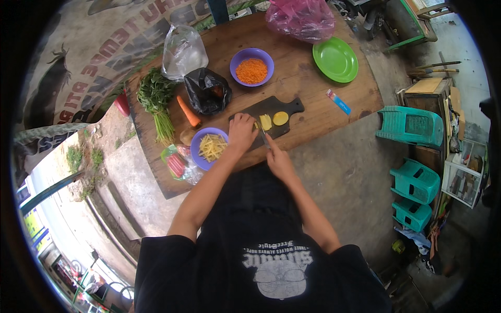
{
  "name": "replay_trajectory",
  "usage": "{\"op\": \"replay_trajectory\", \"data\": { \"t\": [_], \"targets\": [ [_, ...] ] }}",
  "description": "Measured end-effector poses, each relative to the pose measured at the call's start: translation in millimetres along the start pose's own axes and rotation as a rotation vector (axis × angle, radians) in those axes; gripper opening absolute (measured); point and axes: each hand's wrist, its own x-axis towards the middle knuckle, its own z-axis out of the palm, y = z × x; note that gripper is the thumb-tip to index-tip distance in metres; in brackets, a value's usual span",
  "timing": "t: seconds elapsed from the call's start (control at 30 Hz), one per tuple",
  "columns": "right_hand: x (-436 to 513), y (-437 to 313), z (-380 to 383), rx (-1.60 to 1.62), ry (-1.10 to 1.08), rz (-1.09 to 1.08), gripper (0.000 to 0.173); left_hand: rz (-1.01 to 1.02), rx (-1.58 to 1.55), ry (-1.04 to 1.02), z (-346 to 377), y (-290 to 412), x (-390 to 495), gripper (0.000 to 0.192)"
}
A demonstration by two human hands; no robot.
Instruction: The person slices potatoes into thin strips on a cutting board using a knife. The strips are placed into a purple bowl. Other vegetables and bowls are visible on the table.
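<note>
My right hand [278, 161] grips a knife [264, 135], its blade over the dark cutting board [278, 107]. My left hand [242, 131] rests on the board's left part, fingertips beside the blade; pale yellow pieces show at the fingers, and whether they are gripped is hidden. Right of the blade lie cut yellow potato slices [265, 122] and a peeled potato half [280, 118]. Just left of my left hand, a purple bowl [193, 150] holds pale yellow sticks [212, 147]. Another purple bowl [253, 51] with finely cut orange carrot [251, 71] stands beyond the board.
On the wooden table [305, 84] are leafy greens [156, 92], a carrot [188, 111], a black plastic bag [207, 92], a clear bag [184, 53], packaged sausages [176, 164], a pink bag [301, 19], a green plate [335, 59] and a blue packet [339, 101]. Green stools [411, 125] stand at right.
</note>
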Motion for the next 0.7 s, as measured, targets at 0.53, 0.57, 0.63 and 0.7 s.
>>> {"op": "replay_trajectory", "data": {
  "t": [0.53,0.57,0.63,0.7],
  "targets": [
    [10,-20,2,-0.165,-0.050,0.035,0.067,0.031,-0.053,0.059,-3,-16,-11,0.027],
    [11,-18,4,-0.164,-0.050,0.025,0.068,0.029,-0.052,0.045,-3,-16,-12,0.027],
    [12,-15,9,-0.184,-0.024,-0.023,0.070,0.068,-0.034,0.065,-3,-17,-13,0.025],
    [13,-12,15,-0.237,0.007,-0.068,0.072,0.082,-0.028,0.075,-3,-17,-14,0.024]
  ]
}}
